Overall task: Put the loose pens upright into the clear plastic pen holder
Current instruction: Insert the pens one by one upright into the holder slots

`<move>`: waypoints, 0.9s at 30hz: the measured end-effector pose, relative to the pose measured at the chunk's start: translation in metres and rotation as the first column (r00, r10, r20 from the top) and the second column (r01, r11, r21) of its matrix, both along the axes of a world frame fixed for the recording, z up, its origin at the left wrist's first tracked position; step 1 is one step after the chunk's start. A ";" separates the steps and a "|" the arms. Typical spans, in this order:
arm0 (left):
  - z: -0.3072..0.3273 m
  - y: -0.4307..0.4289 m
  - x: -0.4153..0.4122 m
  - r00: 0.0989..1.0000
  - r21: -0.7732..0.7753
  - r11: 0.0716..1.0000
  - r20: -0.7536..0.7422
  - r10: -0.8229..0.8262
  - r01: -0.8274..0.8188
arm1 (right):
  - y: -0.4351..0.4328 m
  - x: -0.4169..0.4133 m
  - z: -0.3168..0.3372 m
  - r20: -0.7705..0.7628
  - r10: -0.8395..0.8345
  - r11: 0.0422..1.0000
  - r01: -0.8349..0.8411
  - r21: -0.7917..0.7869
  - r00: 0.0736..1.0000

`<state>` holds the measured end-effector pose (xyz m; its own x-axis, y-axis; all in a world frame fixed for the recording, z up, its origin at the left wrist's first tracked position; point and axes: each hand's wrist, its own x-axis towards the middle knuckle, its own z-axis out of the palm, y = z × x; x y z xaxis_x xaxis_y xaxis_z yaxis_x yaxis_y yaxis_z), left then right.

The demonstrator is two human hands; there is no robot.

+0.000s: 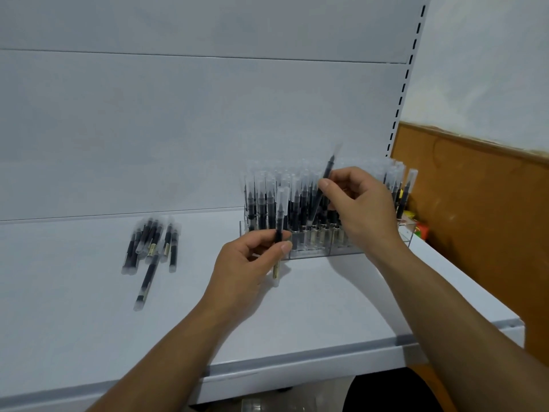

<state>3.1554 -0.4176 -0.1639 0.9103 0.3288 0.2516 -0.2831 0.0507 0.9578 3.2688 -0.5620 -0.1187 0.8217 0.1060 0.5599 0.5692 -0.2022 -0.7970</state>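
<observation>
Pen point(280, 209), perhaps mid-barrel, in left hand point(249, 260)

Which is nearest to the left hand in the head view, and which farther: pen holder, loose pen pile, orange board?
1. pen holder, just right of the left hand.
2. loose pen pile, off to its left.
3. orange board, far right.

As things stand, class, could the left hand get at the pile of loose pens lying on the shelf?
Probably yes: only bare shelf lies between the left hand and the pile of loose pens. But it pinches a pen, which likely needs placing first.
</observation>
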 end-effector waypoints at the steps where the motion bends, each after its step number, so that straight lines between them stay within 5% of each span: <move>1: 0.000 0.000 0.000 1.000 -0.001 1.000 -0.003 0.003 -0.003 | 0.001 0.000 -0.001 0.010 0.005 1.000 -0.004 -0.025 1.000; 11: -0.004 0.003 0.003 1.000 0.096 0.995 0.008 0.028 -0.029 | 0.005 0.003 -0.017 -0.064 -0.039 0.889 0.005 -0.458 0.997; 17: -0.008 0.005 0.005 0.998 0.232 0.971 0.012 0.062 -0.063 | -0.008 -0.016 -0.027 -0.034 -0.001 0.959 -0.008 -0.283 0.999; 20: -0.009 0.003 0.005 0.996 0.351 0.933 0.052 0.068 -0.082 | -0.012 -0.034 -0.032 -0.083 0.210 0.957 -0.222 -0.188 0.974; 27: -0.006 -0.001 0.003 0.983 0.689 0.708 0.180 0.040 -0.155 | -0.010 -0.043 -0.032 -0.110 0.306 0.941 -0.318 -0.118 0.946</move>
<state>3.1589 -0.4189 -0.1704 0.8184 0.0919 0.5672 -0.3821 -0.6502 0.6567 3.2256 -0.5718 -0.1505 0.7813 0.4328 0.4497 0.5487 -0.1329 -0.8254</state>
